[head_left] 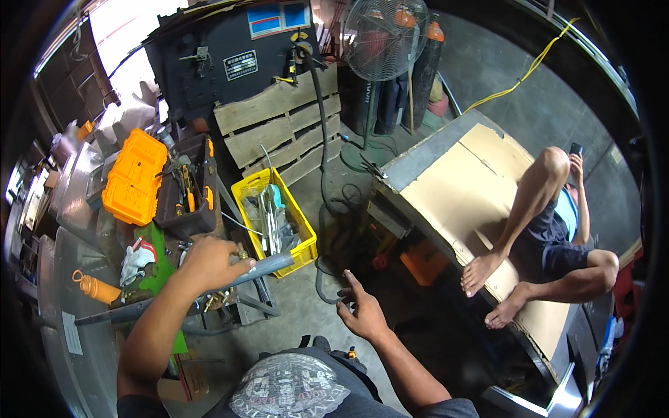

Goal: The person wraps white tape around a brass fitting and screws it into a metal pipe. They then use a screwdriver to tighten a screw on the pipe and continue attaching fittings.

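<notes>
Grey pipe (270, 266), jutting past table's (165, 269) right edge: likely stiff, best gripped mid-length. Pipe overlapped by left hand (212, 265), grasp cannot be told; right hand (365, 318) loosely opened, unladen.

A: Where does this view look from?
B: From the wearer's head, the left one of two cameras worn side by side, facing down and forward over the shirt (289, 383).
A: How near is it?
B: Close to the body: the forearms (411, 366) rise from the lower edge, with the left hand (211, 263) and right hand (365, 317) a bit farther out. The fan (385, 38) stands well beyond, at the top.
A: And how wide?
B: Very wide (a fisheye, so straight edges bow toward the margin), taking in the toolbox (136, 177) at left and the table (428, 158) at right, both from above.
</notes>
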A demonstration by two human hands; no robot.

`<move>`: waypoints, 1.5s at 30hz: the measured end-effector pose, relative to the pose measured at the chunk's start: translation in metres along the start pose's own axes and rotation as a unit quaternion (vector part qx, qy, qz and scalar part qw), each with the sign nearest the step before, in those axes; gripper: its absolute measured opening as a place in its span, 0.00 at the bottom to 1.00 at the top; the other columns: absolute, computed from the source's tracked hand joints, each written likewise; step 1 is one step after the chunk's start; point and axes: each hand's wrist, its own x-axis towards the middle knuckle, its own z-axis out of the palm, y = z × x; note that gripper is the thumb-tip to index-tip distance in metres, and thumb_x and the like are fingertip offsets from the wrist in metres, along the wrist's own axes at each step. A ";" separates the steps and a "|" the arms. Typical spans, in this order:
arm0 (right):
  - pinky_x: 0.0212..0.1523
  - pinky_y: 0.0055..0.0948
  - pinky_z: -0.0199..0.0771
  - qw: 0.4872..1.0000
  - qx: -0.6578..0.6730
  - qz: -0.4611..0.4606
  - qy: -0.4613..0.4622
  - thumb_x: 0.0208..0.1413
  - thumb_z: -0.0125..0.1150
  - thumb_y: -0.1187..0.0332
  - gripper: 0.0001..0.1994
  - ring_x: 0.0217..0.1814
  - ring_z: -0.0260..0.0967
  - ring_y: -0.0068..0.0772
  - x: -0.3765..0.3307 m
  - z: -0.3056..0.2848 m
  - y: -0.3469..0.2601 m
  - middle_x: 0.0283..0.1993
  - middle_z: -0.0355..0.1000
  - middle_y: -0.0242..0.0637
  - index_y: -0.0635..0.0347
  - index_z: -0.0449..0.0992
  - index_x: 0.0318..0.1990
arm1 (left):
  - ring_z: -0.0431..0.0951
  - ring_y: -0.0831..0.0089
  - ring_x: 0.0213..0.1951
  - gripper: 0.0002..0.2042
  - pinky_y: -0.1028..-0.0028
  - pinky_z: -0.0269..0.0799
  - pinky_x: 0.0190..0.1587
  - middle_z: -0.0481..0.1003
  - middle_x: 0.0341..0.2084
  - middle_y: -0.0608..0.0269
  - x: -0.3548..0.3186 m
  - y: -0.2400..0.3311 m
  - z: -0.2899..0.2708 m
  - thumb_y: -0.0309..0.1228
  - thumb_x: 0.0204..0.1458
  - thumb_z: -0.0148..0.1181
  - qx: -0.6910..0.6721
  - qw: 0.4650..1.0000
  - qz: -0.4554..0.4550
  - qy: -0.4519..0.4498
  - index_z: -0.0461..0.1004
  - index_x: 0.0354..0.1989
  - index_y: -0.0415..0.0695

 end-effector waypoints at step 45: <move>0.38 0.35 0.78 0.999 0.012 0.024 0.038 0.51 0.64 0.71 0.41 0.35 0.79 0.43 0.000 0.009 0.017 0.45 0.80 0.46 0.56 0.54 0.74 | 0.48 0.45 0.73 0.34 0.43 0.37 0.71 0.53 0.72 0.45 0.002 -0.018 0.045 0.65 0.60 0.44 -0.011 0.967 0.100 0.233 0.85 0.42 0.45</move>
